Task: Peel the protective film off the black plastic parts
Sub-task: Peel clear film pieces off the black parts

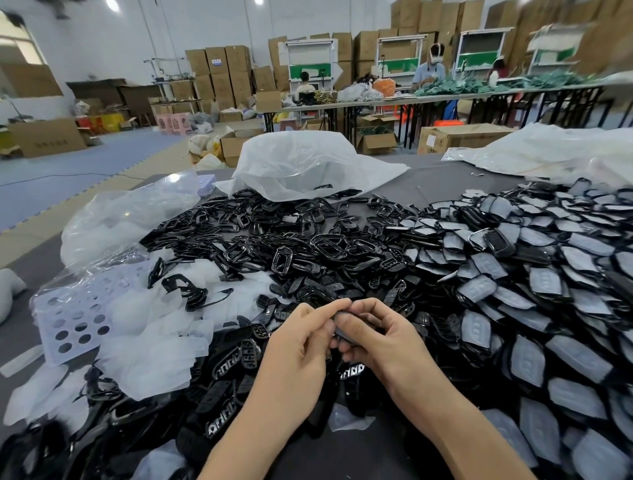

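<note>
Head view, lower centre: pinching small flat black plastic part [343, 333], apparently film-covered, between curled fingers of left hand [298, 346] and right hand [380, 339].

Stacked cardboard boxes [222, 72] line the white wall [102, 41] across the top of the frame. A bright window [20, 48] sits at upper left. Long tables [445, 97] cross the upper right. Blue-grey floor mats [68, 164] fill the left, with pink stools [173, 123] beyond.

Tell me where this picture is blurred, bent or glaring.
Head view: the cardboard boxes at upper right smear with blur; the long table curves from wide-angle distortion; a ceiling lamp glares at the top edge; the left hand and right hand, holding a black part, look fairly sharp.
</note>
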Demonstrator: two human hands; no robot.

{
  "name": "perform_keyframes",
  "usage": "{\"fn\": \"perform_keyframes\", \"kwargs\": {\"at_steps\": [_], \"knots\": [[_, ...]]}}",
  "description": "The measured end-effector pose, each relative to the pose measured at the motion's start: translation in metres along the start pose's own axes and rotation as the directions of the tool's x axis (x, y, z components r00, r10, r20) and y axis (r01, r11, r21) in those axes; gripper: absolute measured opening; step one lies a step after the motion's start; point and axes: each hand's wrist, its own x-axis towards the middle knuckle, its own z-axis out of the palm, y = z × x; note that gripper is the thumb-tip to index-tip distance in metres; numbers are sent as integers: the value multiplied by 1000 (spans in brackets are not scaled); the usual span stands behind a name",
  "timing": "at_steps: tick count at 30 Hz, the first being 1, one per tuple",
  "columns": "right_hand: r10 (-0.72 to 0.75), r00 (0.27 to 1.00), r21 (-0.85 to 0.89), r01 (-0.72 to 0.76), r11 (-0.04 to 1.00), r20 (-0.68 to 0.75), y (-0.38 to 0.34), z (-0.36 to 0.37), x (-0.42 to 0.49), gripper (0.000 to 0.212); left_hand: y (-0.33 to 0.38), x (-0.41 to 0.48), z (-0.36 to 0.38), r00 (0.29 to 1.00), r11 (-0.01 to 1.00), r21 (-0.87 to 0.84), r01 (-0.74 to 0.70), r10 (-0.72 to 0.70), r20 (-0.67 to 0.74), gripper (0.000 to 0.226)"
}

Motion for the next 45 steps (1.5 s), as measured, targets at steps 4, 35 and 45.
{"fn": "perform_keyframes", "kwargs": {"at_steps": [4, 35, 45], "knots": [[-20, 999, 1, 20, 1000, -29, 1, 3, 1, 19, -1, -1, 4, 998, 999, -11, 31, -32, -58, 33], [43, 998, 68, -39, 997, -49, -7, 3, 0, 11, 2, -4, 10, 989, 991, -84, 106, -113, -92, 15], [-23, 994, 93, 33, 995, -110, -7, 1, 2, 23, -3, 0, 6, 974, 966, -217, 142, -175, -142, 10]]}}
